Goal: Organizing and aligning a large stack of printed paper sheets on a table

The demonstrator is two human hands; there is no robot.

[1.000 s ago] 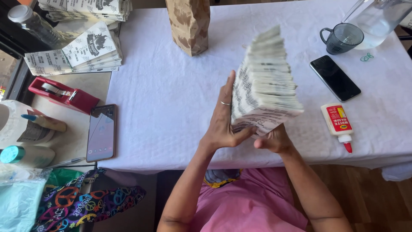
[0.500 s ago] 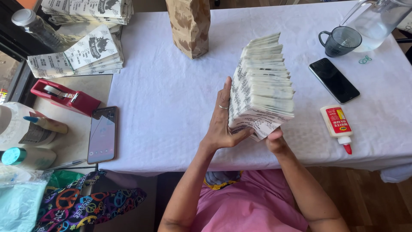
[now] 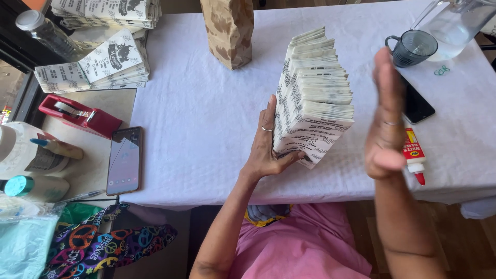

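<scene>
— Where's the stack of printed paper bags (image 3: 314,98)?
— Standing on edge on the bench (image 3: 206,113), close to its near edge. The left hand (image 3: 266,150) braces its left face, fingers flat up the side and thumb hooked under the bottom corner. The right hand (image 3: 386,116) is off it, open and flat, raised just to its right, holding nothing.

— How far along does it look?
— The edges look roughly squared but a few still stagger near the top, so I'd judge the evening-up partly done.

— Any containers?
— A dark mug (image 3: 411,49) and a clear pitcher (image 3: 454,23) at the far right corner; the pitcher seems to hold water, the mug I can't tell. A brown paper bag (image 3: 228,31) stands at the far edge, contents hidden.
</scene>
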